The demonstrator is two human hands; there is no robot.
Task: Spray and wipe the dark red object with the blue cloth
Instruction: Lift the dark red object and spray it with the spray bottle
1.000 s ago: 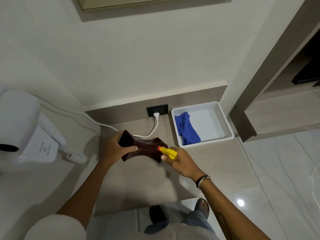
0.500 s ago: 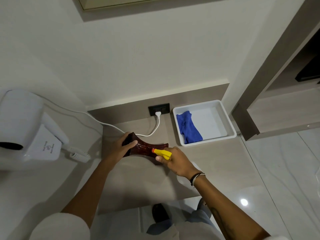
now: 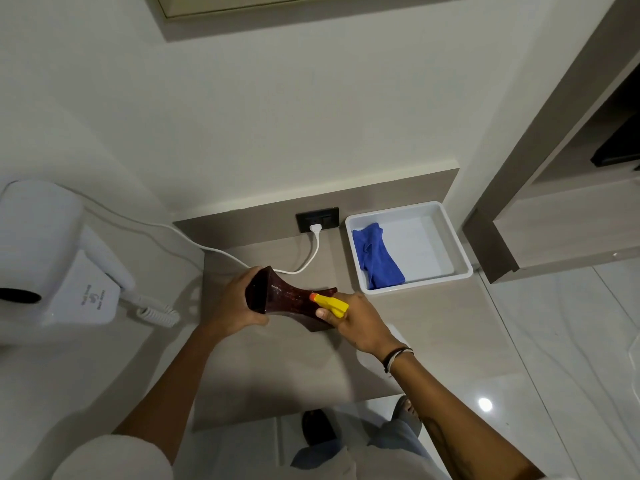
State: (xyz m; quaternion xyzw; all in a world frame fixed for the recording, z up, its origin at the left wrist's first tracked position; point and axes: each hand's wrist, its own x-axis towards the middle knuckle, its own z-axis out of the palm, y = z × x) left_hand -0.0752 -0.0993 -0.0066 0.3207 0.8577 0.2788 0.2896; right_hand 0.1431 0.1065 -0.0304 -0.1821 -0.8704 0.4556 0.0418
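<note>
1. Head view, centre of the frame: the left hand (image 3: 230, 304) grips the wide flared end of the dark red object (image 3: 287, 301), which is tilted on its side over the beige counter (image 3: 277, 368); whether its far end touches the counter cannot be told.
2. Just right of centre, the right hand (image 3: 360, 327) is wrapped around a spray bottle with a yellow head (image 3: 330, 304), whose orange nozzle points at the middle of the dark red object, very close to its surface. The bottle's body is hidden by the hand.
3. Right of centre and higher, a white tray (image 3: 460, 251) sits on the counter near the wall; the blue cloth (image 3: 377, 259) lies crumpled along the tray's left side, apart from both hands.
4. At the back of the counter, a white plug (image 3: 314, 229) sits in a dark wall socket (image 3: 317, 219), its cable running toward the left edge.
5. At the left edge of the frame, a white wall-mounted hair dryer (image 3: 52, 261) hangs with a coiled cord below it.
</note>
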